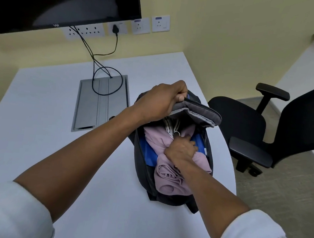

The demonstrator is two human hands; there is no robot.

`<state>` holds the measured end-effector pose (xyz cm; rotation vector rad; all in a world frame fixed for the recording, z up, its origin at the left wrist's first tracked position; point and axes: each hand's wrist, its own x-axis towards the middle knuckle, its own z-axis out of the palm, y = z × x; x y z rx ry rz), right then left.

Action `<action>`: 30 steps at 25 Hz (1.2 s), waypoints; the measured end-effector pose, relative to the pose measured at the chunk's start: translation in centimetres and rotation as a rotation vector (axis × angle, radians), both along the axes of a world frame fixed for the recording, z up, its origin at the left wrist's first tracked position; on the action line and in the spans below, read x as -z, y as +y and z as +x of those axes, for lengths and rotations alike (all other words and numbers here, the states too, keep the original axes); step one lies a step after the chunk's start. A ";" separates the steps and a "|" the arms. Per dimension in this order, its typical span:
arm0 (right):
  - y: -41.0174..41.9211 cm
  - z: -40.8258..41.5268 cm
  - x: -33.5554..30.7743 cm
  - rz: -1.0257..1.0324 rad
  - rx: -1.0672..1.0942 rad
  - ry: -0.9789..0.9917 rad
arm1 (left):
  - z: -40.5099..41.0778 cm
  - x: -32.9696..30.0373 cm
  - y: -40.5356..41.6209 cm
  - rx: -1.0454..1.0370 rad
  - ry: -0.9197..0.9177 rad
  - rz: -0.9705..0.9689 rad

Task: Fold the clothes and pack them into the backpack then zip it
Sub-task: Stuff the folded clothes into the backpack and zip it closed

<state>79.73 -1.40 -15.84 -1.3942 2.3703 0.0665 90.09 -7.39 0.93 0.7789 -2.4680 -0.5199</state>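
A dark grey backpack (143, 167) lies unzipped on the white table (37, 110), its blue lining showing. My left hand (160, 101) grips the grey padded flap (197, 113) at the far end and holds it up. My right hand (182, 148) is down inside the main compartment, fingers curled into a folded pink garment (167, 180). A striped white garment (169, 126) lies under the flap behind the pink one. The fingertips of my right hand are hidden in the cloth.
A black office chair (267, 130) stands right of the table. A grey cable hatch (99, 103) with black cables sits in the tabletop to the left of the backpack. A dark monitor (58, 0) and wall sockets (140, 26) are on the far wall.
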 end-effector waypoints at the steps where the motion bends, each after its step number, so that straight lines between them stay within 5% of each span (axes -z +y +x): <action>1: -1.1 0.1 0.1 0.012 -0.004 0.012 | 0.1 -0.1 0.0 0.009 -0.003 -0.005; 7: -5.5 1.2 2.3 0.131 -0.017 0.035 | 0.3 -0.1 -0.3 0.029 -0.006 -0.009; 18: -1.8 -1.2 4.1 -0.058 -0.251 0.027 | 3.5 1.6 -1.3 -0.172 -0.046 -0.053; 22: -0.4 -2.2 2.8 -0.298 -0.262 0.142 | 4.0 1.9 -1.0 -0.210 -0.053 -0.036; 24: 0.5 -1.1 2.5 -0.434 -0.440 0.139 | 4.0 2.0 -0.9 -0.227 -0.050 -0.029; 27: 1.3 1.4 3.0 -0.279 -0.564 -0.136 | 3.9 2.1 -0.5 -0.228 -0.043 -0.014; 30: 1.4 3.4 4.1 -0.129 -0.626 -0.109 | 3.8 2.1 -0.2 -0.236 -0.056 -0.011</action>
